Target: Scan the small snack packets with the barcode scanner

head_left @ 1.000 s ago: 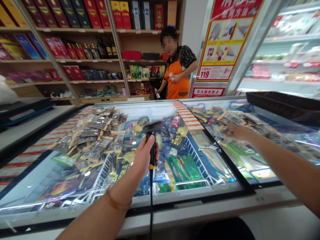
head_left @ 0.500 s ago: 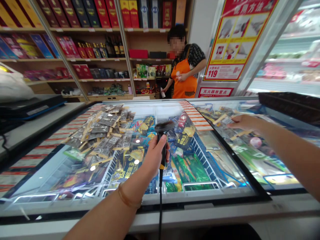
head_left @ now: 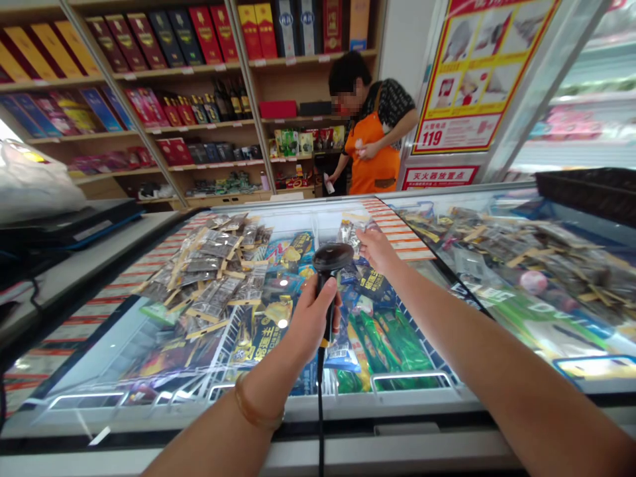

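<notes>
A black barcode scanner (head_left: pixel 332 257) stands upright in my left hand (head_left: pixel 316 311), whose fingers wrap its handle; its cable runs down toward me. Just beyond the scanner head, my right hand (head_left: pixel 373 246) is closed on a small packet (head_left: pixel 350 229) with a clear and dark wrapper. Under both hands lies the glass top of a chest freezer. On the glass to the left is a heap of similar dark packets (head_left: pixel 213 245) with tan strips. Blue and green bags (head_left: pixel 387 338) show through the glass in white wire baskets.
More packets (head_left: pixel 517 238) are spread on the right side, close to a dark tray (head_left: pixel 586 199). A person in an orange apron (head_left: pixel 375 159) stands behind the freezer, before shelves of boxes and bottles (head_left: pixel 203 109). A counter with a black device (head_left: pixel 74 222) is at left.
My right hand has moved left from the right-hand packets to beyond the scanner, carrying a packet. My left hand still holds the scanner. The person behind leans further down.
</notes>
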`<action>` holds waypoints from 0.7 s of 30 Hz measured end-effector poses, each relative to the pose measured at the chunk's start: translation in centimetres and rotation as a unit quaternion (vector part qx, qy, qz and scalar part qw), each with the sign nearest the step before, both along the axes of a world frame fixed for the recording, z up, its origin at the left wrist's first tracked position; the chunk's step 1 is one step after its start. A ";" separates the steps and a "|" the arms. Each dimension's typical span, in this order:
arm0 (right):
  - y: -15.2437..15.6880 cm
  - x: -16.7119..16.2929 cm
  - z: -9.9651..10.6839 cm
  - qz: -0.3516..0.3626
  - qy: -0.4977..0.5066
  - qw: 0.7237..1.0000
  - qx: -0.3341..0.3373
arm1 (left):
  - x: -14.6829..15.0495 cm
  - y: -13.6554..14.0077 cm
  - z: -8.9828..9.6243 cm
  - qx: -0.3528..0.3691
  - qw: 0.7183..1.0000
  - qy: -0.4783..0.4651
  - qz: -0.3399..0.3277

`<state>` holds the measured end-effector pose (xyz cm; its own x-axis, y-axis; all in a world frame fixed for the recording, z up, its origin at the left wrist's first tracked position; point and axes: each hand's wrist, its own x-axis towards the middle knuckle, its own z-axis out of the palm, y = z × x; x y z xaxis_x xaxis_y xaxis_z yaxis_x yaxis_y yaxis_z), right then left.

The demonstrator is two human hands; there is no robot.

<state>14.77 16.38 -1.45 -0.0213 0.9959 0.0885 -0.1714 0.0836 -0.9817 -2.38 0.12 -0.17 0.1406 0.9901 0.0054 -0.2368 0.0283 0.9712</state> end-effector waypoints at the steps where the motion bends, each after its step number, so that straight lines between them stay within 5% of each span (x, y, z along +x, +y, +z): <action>1: 0.0 -0.1 -0.3 0.004 0.006 1.000 -0.002 | 0.0 0.0 0.0 0.001 1.000 0.006 -0.002; 21: 0.4 0.0 -1.2 0.013 0.070 0.997 0.020 | 0.4 -0.4 -0.2 0.026 0.994 0.087 -0.053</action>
<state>14.79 16.79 -2.61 -0.0318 0.9907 0.1324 -0.3083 0.1163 -0.9441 -2.03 -0.25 -0.38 0.2467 0.9688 0.0230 -0.0637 -0.0074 0.9979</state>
